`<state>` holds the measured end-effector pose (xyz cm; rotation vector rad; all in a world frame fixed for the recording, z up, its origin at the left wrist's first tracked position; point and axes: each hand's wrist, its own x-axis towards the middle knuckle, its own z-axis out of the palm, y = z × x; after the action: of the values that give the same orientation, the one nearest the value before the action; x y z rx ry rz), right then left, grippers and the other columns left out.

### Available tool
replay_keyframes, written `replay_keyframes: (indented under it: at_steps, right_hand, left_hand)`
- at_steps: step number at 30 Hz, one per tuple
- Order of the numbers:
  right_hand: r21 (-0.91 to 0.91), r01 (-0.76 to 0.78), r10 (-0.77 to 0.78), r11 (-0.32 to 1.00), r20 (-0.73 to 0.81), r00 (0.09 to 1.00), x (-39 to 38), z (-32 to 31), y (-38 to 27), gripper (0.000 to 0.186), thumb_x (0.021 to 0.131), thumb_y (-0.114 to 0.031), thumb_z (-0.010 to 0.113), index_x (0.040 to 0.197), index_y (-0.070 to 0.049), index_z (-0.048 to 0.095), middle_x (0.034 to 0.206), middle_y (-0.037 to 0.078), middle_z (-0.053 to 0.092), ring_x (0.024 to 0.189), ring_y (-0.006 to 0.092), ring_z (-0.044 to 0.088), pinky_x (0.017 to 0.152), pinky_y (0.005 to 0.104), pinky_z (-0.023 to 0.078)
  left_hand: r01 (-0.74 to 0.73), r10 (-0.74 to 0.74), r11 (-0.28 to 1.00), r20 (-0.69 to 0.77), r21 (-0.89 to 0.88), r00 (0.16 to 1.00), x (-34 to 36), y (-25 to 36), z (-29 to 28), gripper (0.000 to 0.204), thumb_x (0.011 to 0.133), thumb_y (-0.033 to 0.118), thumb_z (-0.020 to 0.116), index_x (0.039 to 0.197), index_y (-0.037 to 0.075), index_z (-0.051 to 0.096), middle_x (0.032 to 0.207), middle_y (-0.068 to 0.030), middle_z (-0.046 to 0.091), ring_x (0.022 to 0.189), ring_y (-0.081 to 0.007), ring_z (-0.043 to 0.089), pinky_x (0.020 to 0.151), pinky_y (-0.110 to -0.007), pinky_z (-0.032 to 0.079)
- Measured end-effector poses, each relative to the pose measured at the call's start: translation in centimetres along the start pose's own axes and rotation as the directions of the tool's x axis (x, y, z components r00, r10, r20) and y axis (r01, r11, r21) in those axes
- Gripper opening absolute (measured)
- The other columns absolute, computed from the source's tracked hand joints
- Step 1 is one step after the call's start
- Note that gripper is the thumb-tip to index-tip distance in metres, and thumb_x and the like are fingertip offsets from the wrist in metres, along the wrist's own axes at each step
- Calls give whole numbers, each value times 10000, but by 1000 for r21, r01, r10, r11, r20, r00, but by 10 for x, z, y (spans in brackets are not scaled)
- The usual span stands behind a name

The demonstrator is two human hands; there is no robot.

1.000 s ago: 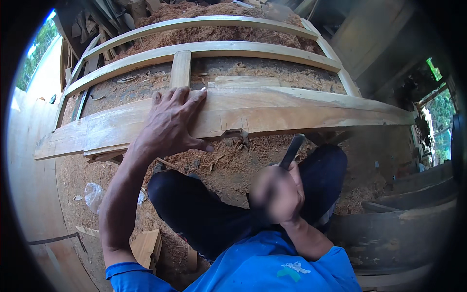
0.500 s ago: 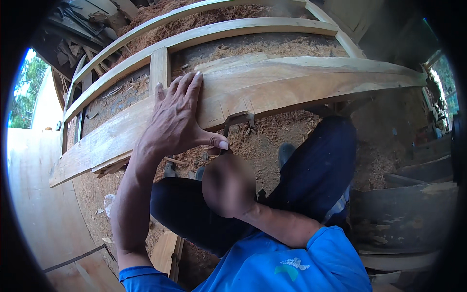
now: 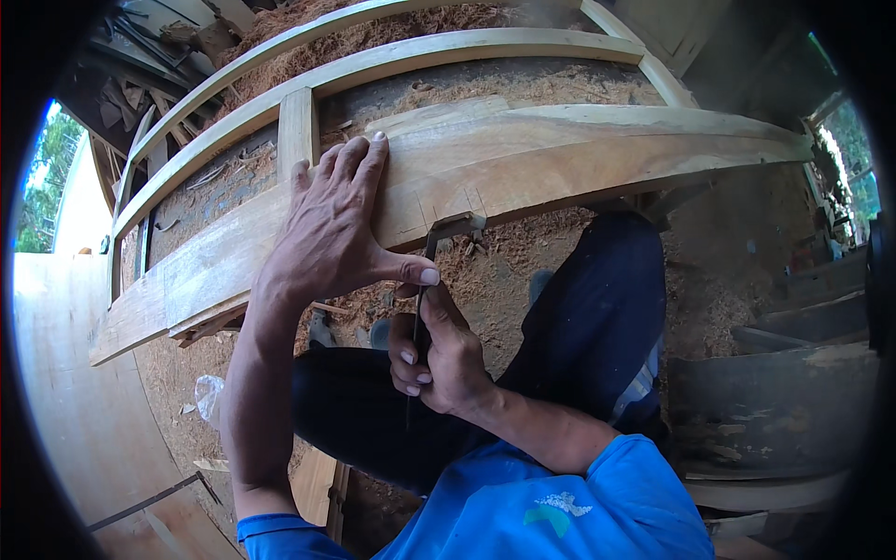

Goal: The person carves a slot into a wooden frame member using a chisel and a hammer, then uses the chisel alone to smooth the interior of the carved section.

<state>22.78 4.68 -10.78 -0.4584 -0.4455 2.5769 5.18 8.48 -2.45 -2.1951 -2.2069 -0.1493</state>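
Note:
A long pale wooden plank (image 3: pixel 560 149) lies across the frame in front of me, with a small notch cut in its near edge. My left hand (image 3: pixel 341 215) rests on it, fingers stretched over the top and thumb reaching past the near edge. My right hand (image 3: pixel 446 350) is wrapped around a thin, dark, narrow tool (image 3: pixel 429 250). The upper end of that tool meets the notch, while its lower end sticks out below my fist. The left thumb tip is right beside the tool. Its exact kind cannot be made out.
Behind the plank runs a curved wooden frame (image 3: pixel 467 42) with a short crosspiece (image 3: pixel 298 126). Wood shavings (image 3: pixel 523 266) cover the ground. A broad pale board (image 3: pixel 75 373) lies at left, and dark boards (image 3: pixel 765 406) are stacked at right. My bent knees are under the plank.
My right hand, smeared before, shows sharply now, with the dark tool visible in it. My left hand keeps its place on the plank. The whole view has shifted slightly.

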Motion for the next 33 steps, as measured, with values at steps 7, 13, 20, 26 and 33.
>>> replay_keyframes:
  at_steps: [7, 13, 20, 26, 33]
  right_hand:
    - [114, 21, -25, 993, 29, 999, 1, 14, 2, 358, 1050, -528, 277, 1174, -242, 452, 658, 20, 401, 396, 90, 287, 387, 256, 321]
    - [176, 15, -11, 984, -26, 1000, 4, 23, 7, 368, 1049, -540, 263, 1153, -247, 459, 656, 14, 392, 408, 88, 300, 393, 261, 325]
    - [180, 22, -13, 983, -49, 999, 8, 27, 8, 359, 1049, -546, 248, 1129, -285, 481, 669, 1, 398, 429, 89, 296, 406, 264, 330]
    - [367, -102, 105, 925, 13, 994, -4, 44, -9, 360, 1041, -566, 230, 1125, -332, 491, 689, -10, 400, 428, 84, 293, 409, 260, 331]
    - [377, -114, 66, 919, 139, 988, -3, 22, -2, 370, 1037, -573, 239, 1126, -333, 505, 682, -15, 387, 413, 78, 309, 389, 253, 326]
  left_hand:
    - [-36, 36, 999, -71, -3, 997, -1, -3, 2, 1422, 451, 891, 701, 1432, -84, 368, 1420, -248, 413, 1359, -386, 375, 1146, -527, 250]
    - [-33, 30, 996, -37, -80, 999, -1, -3, -1, 1380, 474, 849, 725, 1442, -69, 369, 1424, -263, 418, 1377, -399, 360, 1154, -510, 225]
    - [-59, 51, 994, -90, -87, 995, -2, -6, 3, 1345, 486, 870, 701, 1408, -68, 417, 1379, -251, 451, 1328, -374, 406, 1128, -484, 265]
    - [-54, 46, 997, -139, -55, 989, 0, -8, 3, 1365, 476, 915, 662, 1387, -76, 440, 1343, -243, 473, 1282, -360, 439, 1107, -474, 285]
    - [-41, 34, 997, -108, -61, 994, 1, -3, 0, 1370, 456, 913, 668, 1392, -60, 434, 1373, -249, 459, 1328, -364, 410, 1135, -477, 264]
